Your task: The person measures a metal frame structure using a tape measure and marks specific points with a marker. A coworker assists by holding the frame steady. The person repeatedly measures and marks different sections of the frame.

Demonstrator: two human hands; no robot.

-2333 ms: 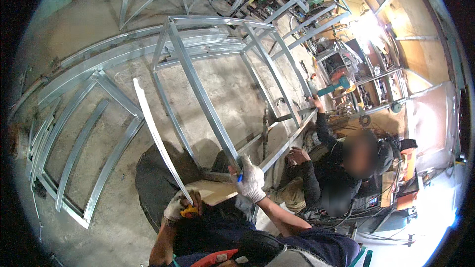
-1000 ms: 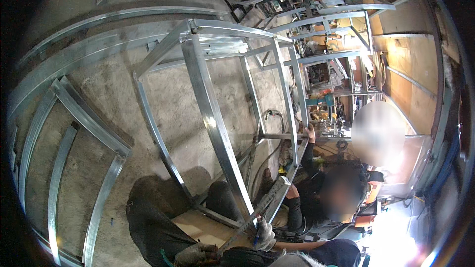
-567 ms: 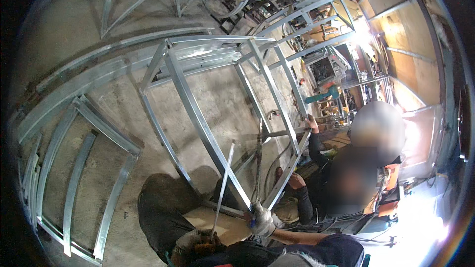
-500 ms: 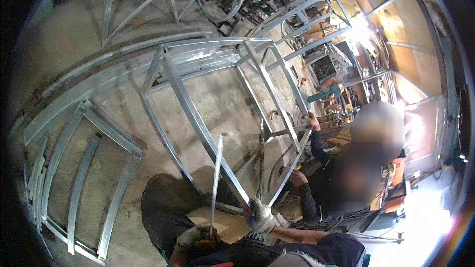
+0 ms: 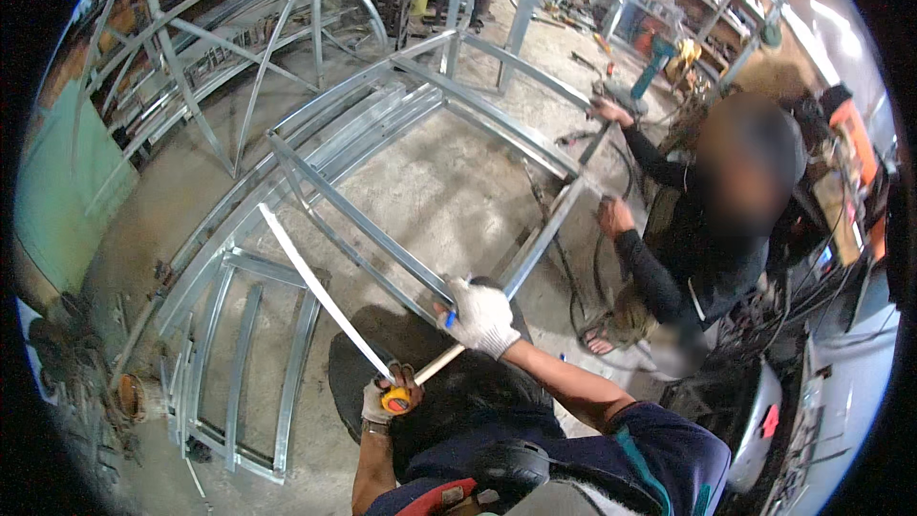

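Tape measure [image 5: 396,400], clasped by curled fingers of the left hand [image 5: 373,403], presumably controlling its extended blade [image 5: 313,283]; the right hand [image 5: 480,313], fingers folded round the metal frame [image 5: 353,209], seemingly steadies it.

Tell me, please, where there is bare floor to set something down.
Bare floor shows inside the large frame, between its long bars, and between the rails and the green panel. It is crowded upper right around the teal tool, and where the left hand holds the tape measure.
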